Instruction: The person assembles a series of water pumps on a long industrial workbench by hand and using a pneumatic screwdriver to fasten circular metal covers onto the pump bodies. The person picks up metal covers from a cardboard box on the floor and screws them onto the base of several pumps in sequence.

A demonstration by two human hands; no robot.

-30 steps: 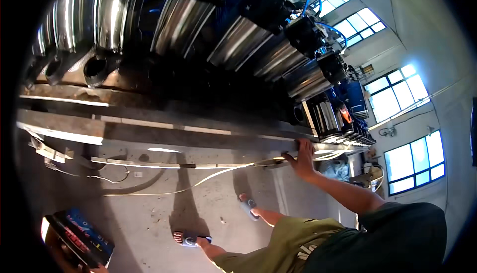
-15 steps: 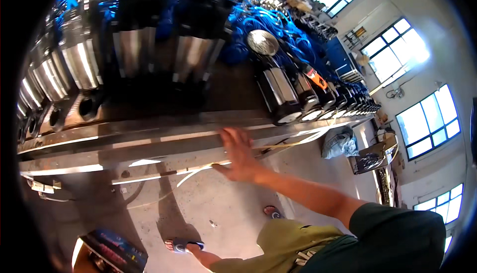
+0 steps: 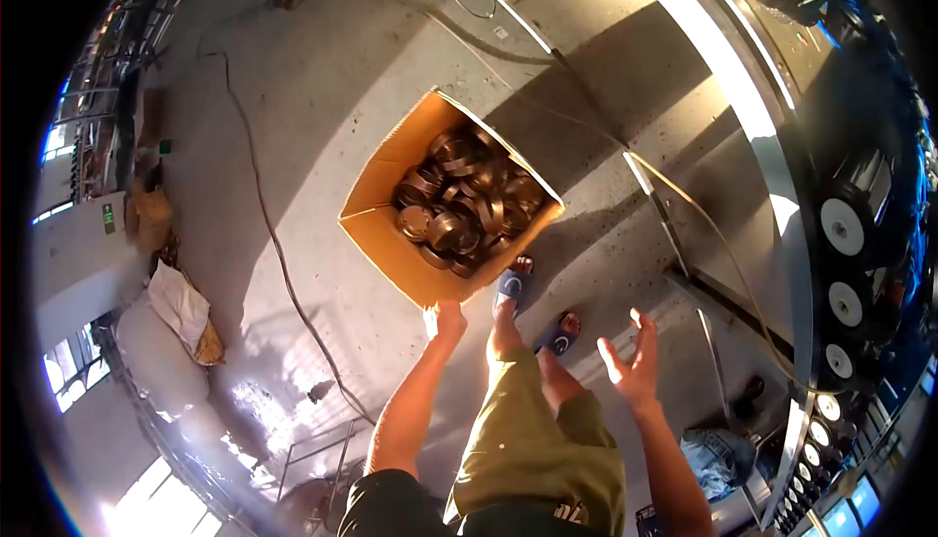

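the left hand (image 3: 447, 321) grips the near flap of an open brown cardboard box (image 3: 386, 244) of dark metal rings (image 3: 467, 207), frame centre; the right hand (image 3: 633, 361), lower right, hangs empty with fingers spread.

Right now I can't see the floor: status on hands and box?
Left hand grips cardboard box flap. Right hand open, empty. Box full of metal rings.
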